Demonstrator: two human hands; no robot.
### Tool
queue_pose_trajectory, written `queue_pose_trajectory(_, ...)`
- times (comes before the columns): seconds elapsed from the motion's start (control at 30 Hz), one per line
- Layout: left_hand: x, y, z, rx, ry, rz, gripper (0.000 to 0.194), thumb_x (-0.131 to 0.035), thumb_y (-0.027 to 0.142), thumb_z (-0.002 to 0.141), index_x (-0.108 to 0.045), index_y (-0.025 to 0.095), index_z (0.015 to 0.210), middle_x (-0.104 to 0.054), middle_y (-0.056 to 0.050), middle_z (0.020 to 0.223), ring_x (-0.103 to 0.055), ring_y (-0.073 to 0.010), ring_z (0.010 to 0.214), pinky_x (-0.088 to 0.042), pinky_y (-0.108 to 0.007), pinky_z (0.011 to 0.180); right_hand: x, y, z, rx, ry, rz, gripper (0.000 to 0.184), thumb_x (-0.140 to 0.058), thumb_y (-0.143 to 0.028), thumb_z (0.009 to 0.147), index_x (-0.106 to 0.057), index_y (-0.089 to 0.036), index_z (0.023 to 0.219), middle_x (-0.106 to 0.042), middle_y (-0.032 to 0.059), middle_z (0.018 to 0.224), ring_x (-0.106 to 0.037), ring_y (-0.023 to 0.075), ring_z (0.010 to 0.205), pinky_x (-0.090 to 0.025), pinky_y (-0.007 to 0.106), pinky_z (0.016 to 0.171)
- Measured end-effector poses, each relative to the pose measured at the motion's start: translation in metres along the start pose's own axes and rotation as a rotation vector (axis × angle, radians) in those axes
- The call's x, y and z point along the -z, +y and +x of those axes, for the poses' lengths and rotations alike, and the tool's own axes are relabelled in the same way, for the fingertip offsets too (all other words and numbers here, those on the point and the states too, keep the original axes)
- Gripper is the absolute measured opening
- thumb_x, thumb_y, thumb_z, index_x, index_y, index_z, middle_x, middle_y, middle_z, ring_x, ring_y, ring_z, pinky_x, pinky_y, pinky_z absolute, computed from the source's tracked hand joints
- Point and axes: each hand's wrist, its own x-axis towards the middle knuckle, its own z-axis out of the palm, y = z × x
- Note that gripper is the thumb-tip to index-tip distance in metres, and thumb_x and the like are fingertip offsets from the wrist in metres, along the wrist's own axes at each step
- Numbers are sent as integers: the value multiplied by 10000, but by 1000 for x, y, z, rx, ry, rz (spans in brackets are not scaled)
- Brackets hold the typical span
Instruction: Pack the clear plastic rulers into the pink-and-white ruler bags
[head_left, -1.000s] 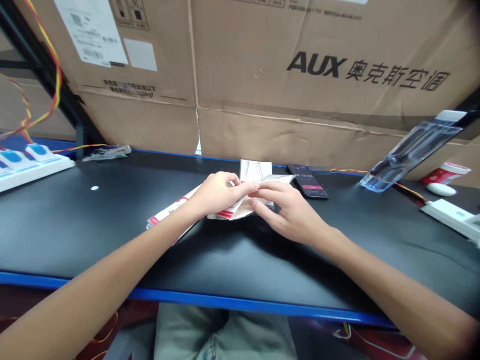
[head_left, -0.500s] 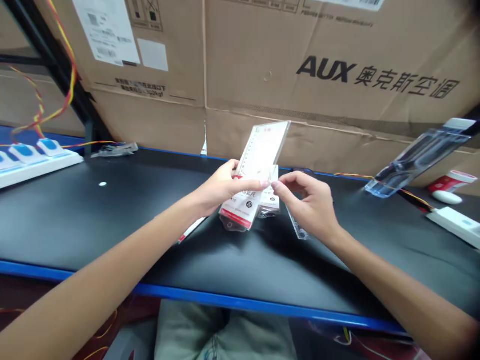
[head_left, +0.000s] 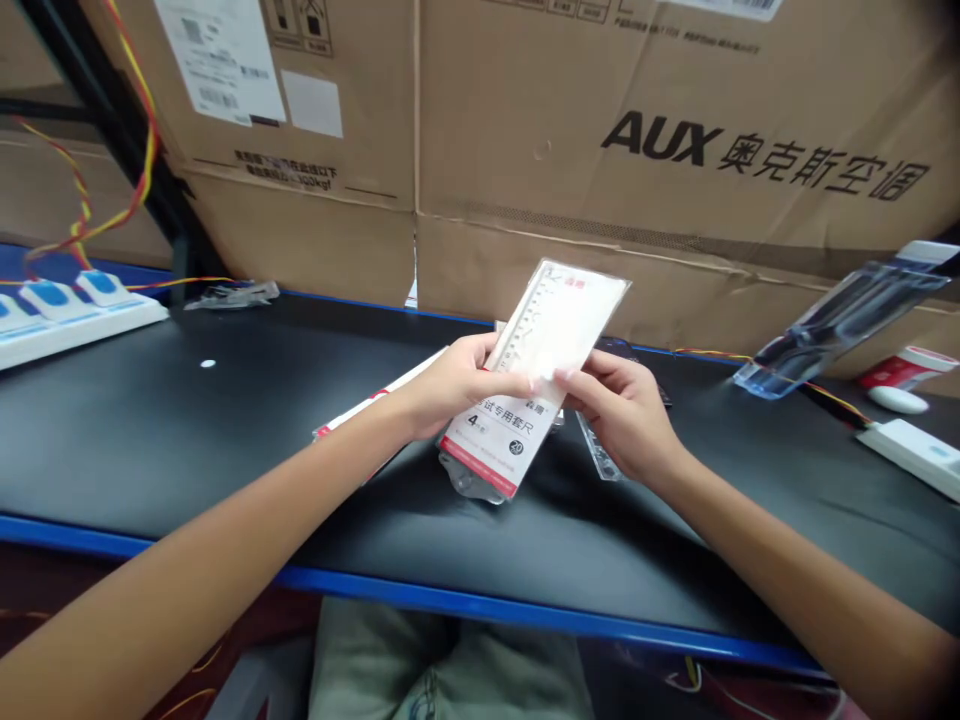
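Now our left hand (head_left: 457, 385) is curled closed on the left edge of a bagged ruler set (head_left: 525, 385), and our right hand (head_left: 622, 410) grips its right edge between thumb and fingers, so the packet stands tilted over the black workbench (head_left: 225, 450). A clear plastic strip (head_left: 596, 445) sits just under our right hand, and a red-and-white packet (head_left: 367, 400) lies beside our left wrist

Surface: we identify a black bench top (head_left: 150, 440) with a blue front edge (head_left: 450, 603).
Left end: we note a white power strip (head_left: 75, 320) with blue switches and, further back, a clear plastic scrap (head_left: 232, 295).
Centre: we note a white-and-red packet (head_left: 367, 405) and a clear plastic strip (head_left: 596, 447).
Right end: we note a tilted clear plastic tray (head_left: 840, 330), a white computer mouse (head_left: 898, 400), a red-and-white carton (head_left: 909, 368) and a second white power strip (head_left: 915, 455).
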Motion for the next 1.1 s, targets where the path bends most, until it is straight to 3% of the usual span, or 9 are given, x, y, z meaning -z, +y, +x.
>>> queue_pose_trajectory(0.33,-3,-1,0,-53,26,82,436,-800,215,720,-653,127,1121,-753,-105,1004,-739,-262,846,-593,-354,718,0,2,-2,-14,-54,-3,256,-747,-373,846,-767,-195,1030,-779,57,941,-719,205,785,-591,329,695)
queue_pose_trajectory(0.5,-2,-2,1,-65,51,221,396,-808,257,717,-686,117,1067,-752,-100,1020,-726,-261,891,-590,-335,733,-2,2,-2,4,-84,-88,299,-742,-429,841,-751,-201,1035,-774,66,1009,-724,234,885,-594,360,800)
queue_pose_trajectory(0.7,-4,3,-1,-6,-65,249,410,-789,252,733,-675,100,1097,-748,-117,1059,-718,-288,973,-587,-384,827,10,-1,6,-23,21,-24,286,-770,-417,810,-733,-210,1004,-769,66,1019,-723,255,918,-580,401,861)
queue_pose_trajectory(0.87,1,2,1,23,-37,297,379,-764,230,745,-689,92,1090,-754,-109,1078,-722,-289,989,-579,-396,868,21,-3,13,13,43,-86,271,-791,-410,784,-732,-184,922,-770,66,931,-717,245,881,-569,387,845)
queue_pose_trajectory(1.1,-5,4,0,70,-51,339,348,-764,180,732,-703,81,1059,-770,-103,1024,-736,-264,932,-588,-344,802,18,7,13,12,40,-144,319,-748,-486,807,-704,-184,903,-761,59,926,-707,226,848,-563,357,795)
